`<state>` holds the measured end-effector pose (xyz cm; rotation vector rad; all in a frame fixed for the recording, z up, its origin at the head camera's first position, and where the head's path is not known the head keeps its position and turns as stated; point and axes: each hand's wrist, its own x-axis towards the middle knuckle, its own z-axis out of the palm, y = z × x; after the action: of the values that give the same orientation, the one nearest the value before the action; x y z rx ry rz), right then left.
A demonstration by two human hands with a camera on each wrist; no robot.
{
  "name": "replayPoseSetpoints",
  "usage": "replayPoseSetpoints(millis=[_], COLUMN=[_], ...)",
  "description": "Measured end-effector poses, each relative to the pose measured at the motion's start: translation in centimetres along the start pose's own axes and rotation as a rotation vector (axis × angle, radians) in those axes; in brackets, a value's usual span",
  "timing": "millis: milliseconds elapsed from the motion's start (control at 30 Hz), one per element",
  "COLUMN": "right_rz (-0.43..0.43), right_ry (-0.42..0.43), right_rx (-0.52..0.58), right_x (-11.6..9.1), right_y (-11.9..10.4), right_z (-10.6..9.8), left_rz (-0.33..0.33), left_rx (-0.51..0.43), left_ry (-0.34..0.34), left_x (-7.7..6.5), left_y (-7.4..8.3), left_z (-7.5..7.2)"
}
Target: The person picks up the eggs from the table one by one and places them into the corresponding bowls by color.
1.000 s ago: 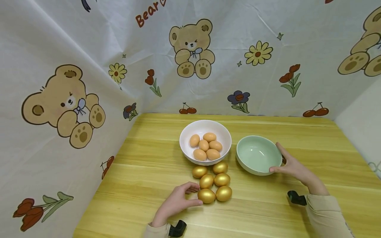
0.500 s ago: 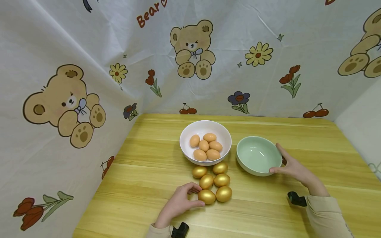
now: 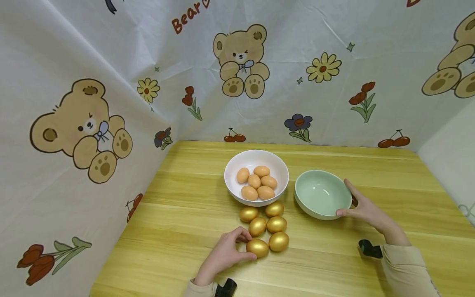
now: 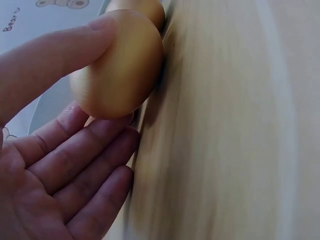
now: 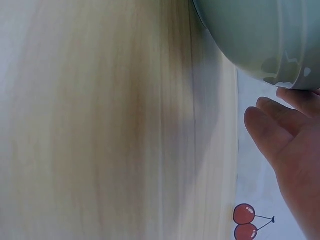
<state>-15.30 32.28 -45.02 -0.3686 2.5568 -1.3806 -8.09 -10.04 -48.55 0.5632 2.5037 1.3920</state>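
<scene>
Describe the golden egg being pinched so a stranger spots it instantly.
On the wooden table, find the white bowl holding brown eggs. Six golden eggs lie on the person's side of it; yours is the front-left egg. Alone among its neighbours, it is pinched by the left hand.

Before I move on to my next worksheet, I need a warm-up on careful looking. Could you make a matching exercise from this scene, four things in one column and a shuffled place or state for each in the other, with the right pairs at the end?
Things
1. White bowl
2. Green bowl
3. Left hand
4. Right hand

Places and states
A. Touching the side of a bowl
B. No eggs inside
C. Pinching a gold egg
D. Six brown eggs inside

Right pairs: 1-D, 2-B, 3-C, 4-A
</scene>
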Motion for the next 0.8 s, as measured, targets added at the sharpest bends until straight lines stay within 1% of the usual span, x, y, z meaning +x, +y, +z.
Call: replayPoseSetpoints(millis=[167,267,367,600,667,800], right_rz=[0.008,0.005,0.000,-0.008,-0.015,-0.020], right_ry=[0.007,0.005,0.006,0.015,0.016,0.019], right_rx=[-0.025,-0.032,-0.040,-0.040,-0.030,-0.009], right_x=[0.09,0.11,0.06,-0.12,-0.11,-0.11], right_y=[0.21,0.22,0.10,0.00,0.04,0.10], right_z=[0.06,0.06,0.01,0.00,0.03,0.12], left_rz=[0.021,0.040,0.048,0.030,0.026,0.042], left_rx=[0.033,0.037,0.007,-0.123,-0.141,-0.165], left_ry=[-0.039,-0.049,-0.044,-0.036,-0.035,-0.030], left_x=[-0.13,-0.19,-0.24,-0.29,-0.30,-0.22], left_y=[0.26,0.24,0.22,0.21,0.22,0.29], left_z=[-0.22,-0.25,-0.28,-0.51,-0.59,-0.87])
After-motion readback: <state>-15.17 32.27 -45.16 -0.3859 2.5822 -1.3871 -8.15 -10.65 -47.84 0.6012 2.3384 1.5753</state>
